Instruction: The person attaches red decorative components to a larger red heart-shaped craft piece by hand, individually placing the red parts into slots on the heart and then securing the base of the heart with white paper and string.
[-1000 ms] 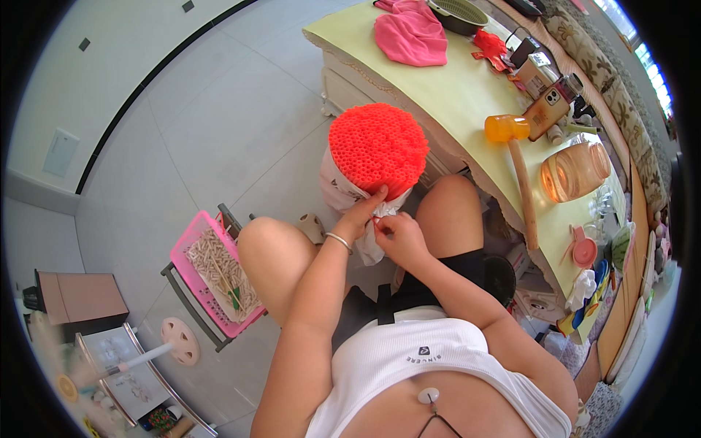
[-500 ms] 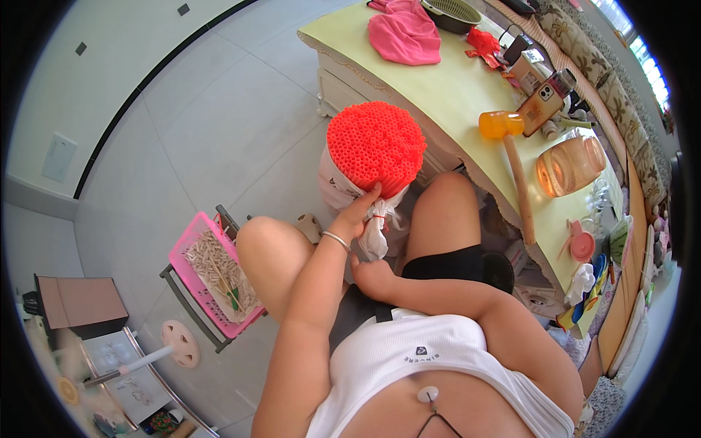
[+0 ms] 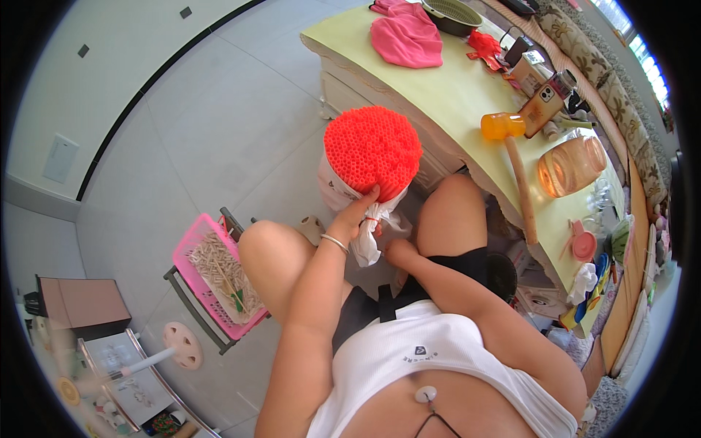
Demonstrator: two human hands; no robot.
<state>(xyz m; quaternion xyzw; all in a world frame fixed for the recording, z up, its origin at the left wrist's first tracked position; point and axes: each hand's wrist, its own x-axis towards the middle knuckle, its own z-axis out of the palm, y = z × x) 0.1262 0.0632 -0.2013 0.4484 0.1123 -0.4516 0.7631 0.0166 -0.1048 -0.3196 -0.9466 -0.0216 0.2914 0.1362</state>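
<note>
A thick round bundle of red tubes like drinking straws (image 3: pixel 374 153) stands between my knees, its open ends facing up. White plastic wrapping (image 3: pixel 334 186) surrounds its sides and is gathered into a tied tuft (image 3: pixel 367 244) on the near side. My left hand (image 3: pixel 356 213) is closed on the bundle's near edge, the thumb lying against the red ends. Just right of the tuft, beside my right thigh, is my right hand (image 3: pixel 400 252). It looks curled, with its fingertips hidden underneath; whatever they hold cannot be seen.
A pink basket (image 3: pixel 180 257) of small pale pieces stands left of my knee. On the yellow-topped table (image 3: pixel 438 91) at right lie a wooden-handled mallet with an orange head (image 3: pixel 502 126), a glass jar (image 3: pixel 573 169), a phone (image 3: pixel 542 109) and a pink cloth (image 3: pixel 406 40).
My right hand has moved right and slightly up, away from below the tuft toward my right thigh. The bundle has shifted slightly down and left, with my left hand still on it.
</note>
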